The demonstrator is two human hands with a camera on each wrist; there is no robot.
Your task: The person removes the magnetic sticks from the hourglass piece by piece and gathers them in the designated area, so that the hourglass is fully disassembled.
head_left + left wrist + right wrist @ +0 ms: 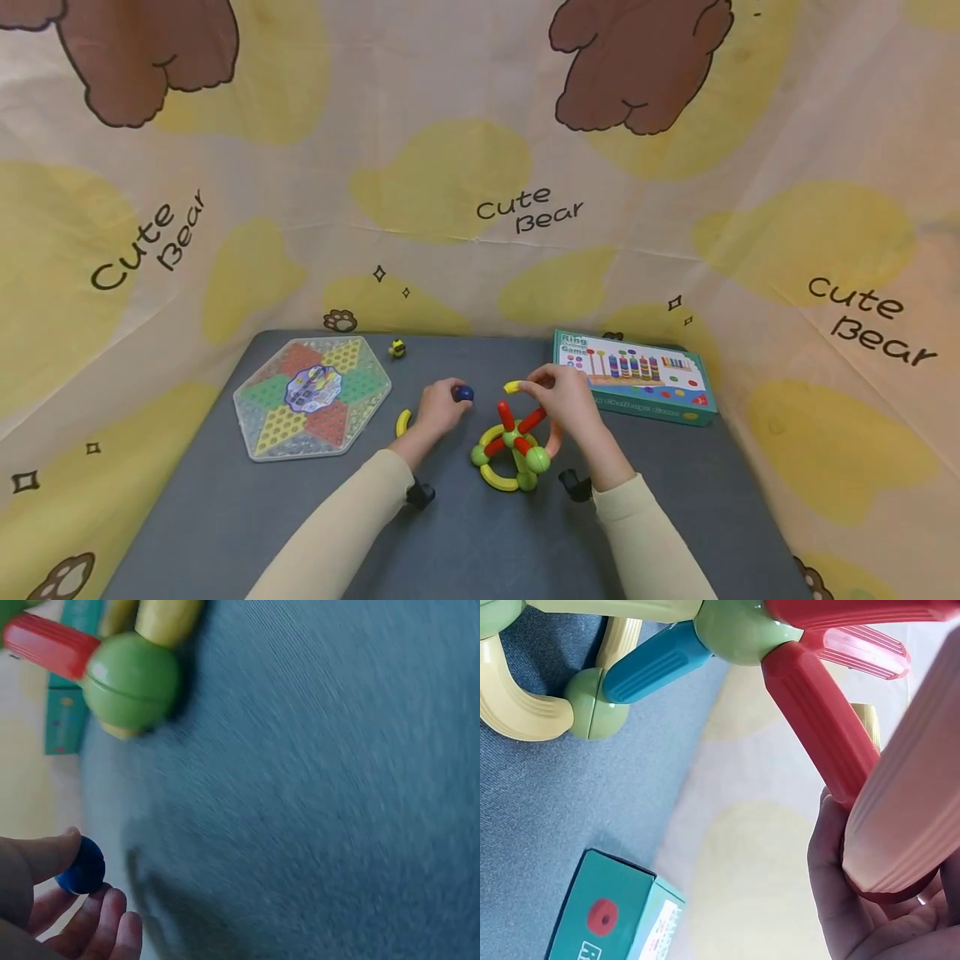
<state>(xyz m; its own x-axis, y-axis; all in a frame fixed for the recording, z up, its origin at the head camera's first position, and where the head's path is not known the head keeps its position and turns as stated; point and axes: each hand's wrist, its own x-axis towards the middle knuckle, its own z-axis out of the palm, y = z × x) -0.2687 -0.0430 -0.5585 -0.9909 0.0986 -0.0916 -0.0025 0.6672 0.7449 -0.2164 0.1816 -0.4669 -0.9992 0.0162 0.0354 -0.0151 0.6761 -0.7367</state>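
My left hand pinches a dark blue ball between thumb and fingers; the left wrist view shows the same ball held clear of the table. My right hand pinches a short yellow rod at its fingertips, above the built toy. That toy joins green balls, red rods and curved yellow rods. In the right wrist view a blue rod also belongs to it. A pink curved rod runs close in front of my right hand, covering part of the fingers.
Beside my left wrist lies a curved yellow rod. A hexagonal star-patterned game board occupies the table's left side. Toward the back sits a small yellow-and-black figure. At the back right stands a Ring Game box, before a printed cloth.
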